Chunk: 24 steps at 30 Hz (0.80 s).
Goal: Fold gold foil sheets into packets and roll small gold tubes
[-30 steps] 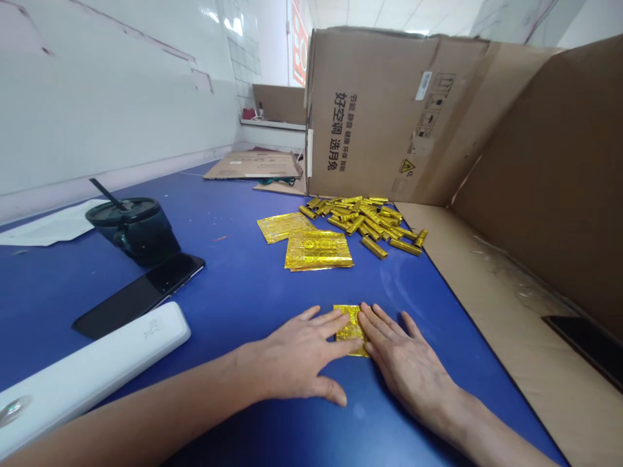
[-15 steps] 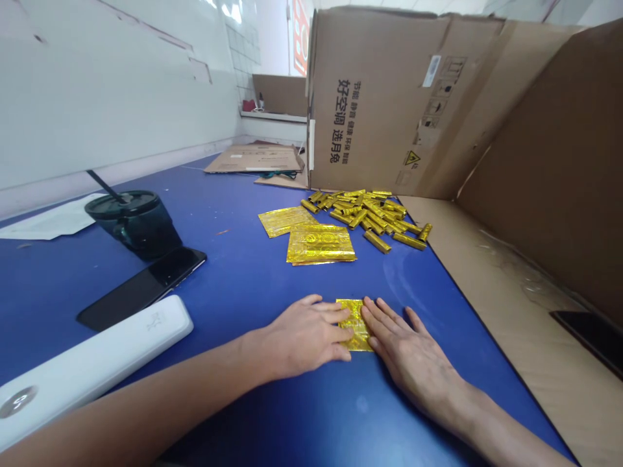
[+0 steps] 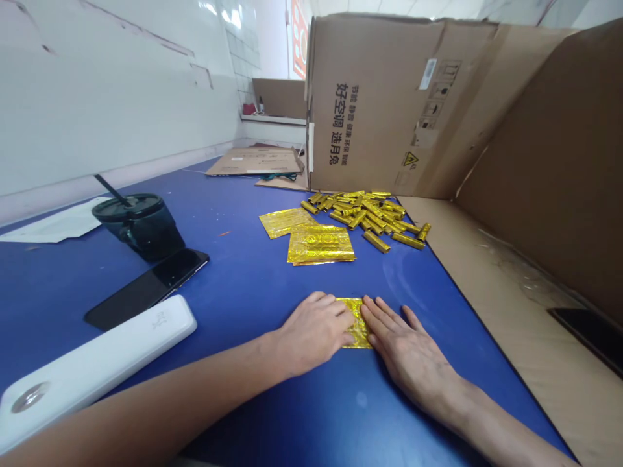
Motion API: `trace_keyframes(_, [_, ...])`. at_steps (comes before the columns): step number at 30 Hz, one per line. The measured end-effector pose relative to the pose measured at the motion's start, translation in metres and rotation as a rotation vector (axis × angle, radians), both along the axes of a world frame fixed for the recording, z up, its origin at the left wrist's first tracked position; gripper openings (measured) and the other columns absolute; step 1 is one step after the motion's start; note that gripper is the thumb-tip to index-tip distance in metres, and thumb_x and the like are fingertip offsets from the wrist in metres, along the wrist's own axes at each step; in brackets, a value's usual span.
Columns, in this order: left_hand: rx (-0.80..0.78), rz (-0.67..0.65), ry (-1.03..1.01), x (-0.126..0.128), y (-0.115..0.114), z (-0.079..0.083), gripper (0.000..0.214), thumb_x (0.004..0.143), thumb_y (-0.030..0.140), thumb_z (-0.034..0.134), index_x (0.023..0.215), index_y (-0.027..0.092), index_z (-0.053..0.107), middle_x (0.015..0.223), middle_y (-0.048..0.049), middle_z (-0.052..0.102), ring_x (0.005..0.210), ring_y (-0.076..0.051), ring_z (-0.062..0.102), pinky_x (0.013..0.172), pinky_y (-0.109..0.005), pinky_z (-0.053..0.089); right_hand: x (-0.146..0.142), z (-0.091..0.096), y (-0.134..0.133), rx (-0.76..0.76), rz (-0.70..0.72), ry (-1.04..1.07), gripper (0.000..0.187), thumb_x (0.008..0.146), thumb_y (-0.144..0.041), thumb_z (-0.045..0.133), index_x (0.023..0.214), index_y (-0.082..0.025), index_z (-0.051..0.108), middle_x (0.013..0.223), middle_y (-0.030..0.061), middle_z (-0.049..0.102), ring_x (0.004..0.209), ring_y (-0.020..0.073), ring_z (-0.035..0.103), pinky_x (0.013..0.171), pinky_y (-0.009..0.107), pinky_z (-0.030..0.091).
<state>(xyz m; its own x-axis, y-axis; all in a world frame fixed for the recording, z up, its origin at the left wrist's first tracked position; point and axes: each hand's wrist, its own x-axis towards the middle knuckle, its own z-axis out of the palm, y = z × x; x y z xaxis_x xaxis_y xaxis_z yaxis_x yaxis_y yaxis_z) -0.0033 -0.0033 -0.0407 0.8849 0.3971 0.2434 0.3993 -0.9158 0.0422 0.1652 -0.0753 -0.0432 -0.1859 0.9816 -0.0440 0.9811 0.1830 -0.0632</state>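
Note:
A small folded gold foil sheet (image 3: 357,324) lies on the blue table (image 3: 243,285) between my two hands. My left hand (image 3: 314,331) has its fingers curled, the fingertips pressing on the sheet's left part. My right hand (image 3: 406,353) lies flat, fingers stretched out, its fingertips against the sheet's right edge. Farther back sits a stack of flat gold foil sheets (image 3: 320,245), another flat gold sheet (image 3: 285,222) behind it, and a pile of several rolled gold foil tubes (image 3: 370,217).
A dark cup with a straw (image 3: 139,224), a black phone (image 3: 148,287) and a long white device (image 3: 97,363) lie at the left. A big opened cardboard box (image 3: 487,149) walls the right and back. Flat cardboard (image 3: 256,161) lies far back, white paper (image 3: 53,226) far left.
My left hand's fingers have curled in from flat and the hand has drawn slightly left over the gold sheet. The right hand has barely moved. The view shifted a little.

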Motion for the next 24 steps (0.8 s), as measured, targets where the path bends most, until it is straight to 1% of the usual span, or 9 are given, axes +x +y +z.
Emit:
trace_keyframes(3, [-0.016, -0.006, -0.016, -0.0006, -0.0016, 0.0015, 0.032, 0.076, 0.047, 0.051, 0.085, 0.016, 0.055, 0.085, -0.0027, 0.059, 0.082, -0.019, 0.05, 0.075, -0.032, 0.035, -0.0008, 0.0, -0.0001, -0.005, -0.001, -0.01, 0.046, 0.084, -0.018, 0.03, 0.129, -0.015, 0.031, 0.135, 0.0063, 0.026, 0.123, 0.0227, 0.024, 0.098, 0.052, 0.021])
trace_keyframes(5, [-0.012, -0.003, -0.008, -0.0007, -0.0029, 0.0022, 0.034, 0.075, 0.048, 0.052, 0.085, 0.016, 0.055, 0.085, -0.003, 0.059, 0.082, -0.02, 0.05, 0.074, -0.032, 0.035, -0.0014, 0.0, 0.0001, -0.009, 0.005, -0.027, 0.046, 0.083, -0.016, 0.029, 0.129, -0.014, 0.031, 0.135, 0.0069, 0.026, 0.123, 0.0227, 0.024, 0.098, 0.051, 0.021])
trace_keyframes(11, [0.01, 0.024, 0.023, 0.002, -0.0058, 0.0023, 0.024, 0.08, 0.038, 0.05, 0.088, 0.016, 0.052, 0.086, -0.0027, 0.058, 0.081, -0.02, 0.05, 0.071, -0.033, 0.035, -0.0005, -0.0029, 0.0002, 0.026, 0.02, -0.045, 0.046, 0.083, -0.014, 0.028, 0.128, -0.013, 0.033, 0.134, 0.0079, 0.027, 0.123, 0.0234, 0.026, 0.097, 0.052, 0.022])
trace_keyframes(15, [-0.021, 0.043, 0.024, 0.0022, -0.0068, 0.003, 0.021, 0.08, 0.034, 0.049, 0.093, 0.017, 0.05, 0.088, -0.0026, 0.057, 0.082, -0.02, 0.049, 0.071, -0.033, 0.035, 0.0012, -0.0058, 0.0005, 0.034, 0.021, -0.038, 0.046, 0.083, -0.014, 0.028, 0.129, -0.014, 0.032, 0.135, 0.0075, 0.026, 0.123, 0.0229, 0.025, 0.097, 0.052, 0.022])
trace_keyframes(18, [-0.037, 0.046, 0.043, 0.0006, -0.0069, 0.0035, 0.016, 0.082, 0.027, 0.046, 0.095, 0.019, 0.05, 0.089, -0.0024, 0.056, 0.083, -0.02, 0.049, 0.071, -0.033, 0.035, 0.0024, -0.0072, 0.0004, 0.031, 0.022, -0.041, 0.047, 0.083, -0.014, 0.028, 0.129, -0.015, 0.031, 0.135, 0.0065, 0.025, 0.123, 0.0224, 0.024, 0.097, 0.052, 0.022])
trace_keyframes(21, [-0.015, 0.01, 0.06, -0.0016, -0.0066, 0.0023, 0.022, 0.083, 0.025, 0.044, 0.105, 0.023, 0.047, 0.095, -0.0028, 0.055, 0.087, -0.02, 0.049, 0.073, -0.033, 0.035, 0.0029, -0.0068, -0.0004, 0.028, 0.015, -0.04, 0.045, 0.084, -0.017, 0.028, 0.129, -0.015, 0.031, 0.135, 0.0067, 0.026, 0.123, 0.0226, 0.025, 0.097, 0.053, 0.021])
trace_keyframes(24, [0.047, -0.025, 0.082, -0.0037, -0.0059, 0.0, 0.03, 0.083, 0.022, 0.043, 0.113, 0.029, 0.043, 0.102, -0.0044, 0.053, 0.091, -0.021, 0.049, 0.074, -0.035, 0.036, 0.0021, -0.0041, -0.0011, 0.027, 0.006, -0.024, 0.044, 0.085, -0.021, 0.029, 0.128, -0.014, 0.034, 0.134, 0.0074, 0.028, 0.123, 0.0226, 0.027, 0.098, 0.052, 0.021])
